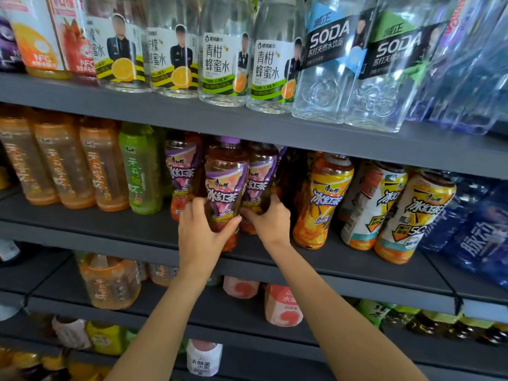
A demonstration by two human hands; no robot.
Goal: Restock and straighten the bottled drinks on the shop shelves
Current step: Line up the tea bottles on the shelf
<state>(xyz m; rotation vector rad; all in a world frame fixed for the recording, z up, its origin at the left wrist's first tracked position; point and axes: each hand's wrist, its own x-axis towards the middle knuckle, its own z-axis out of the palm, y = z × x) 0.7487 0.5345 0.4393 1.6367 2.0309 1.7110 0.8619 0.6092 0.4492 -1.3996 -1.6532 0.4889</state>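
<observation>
On the grey middle shelf (343,266), the left hand (202,229) grips the near purple-labelled iced tea bottle (225,188), upright at the front edge. The right hand (270,220) grips its twin bottle (259,180), just right and slightly farther back.

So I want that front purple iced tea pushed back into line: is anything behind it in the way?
Yes. The left hand grips the front purple-label bottle; another purple-label bottle, held by the right hand, stands just behind and right of it.

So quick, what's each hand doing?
Left hand: grips the front purple iced tea bottle.
Right hand: grips the purple bottle behind.
</observation>
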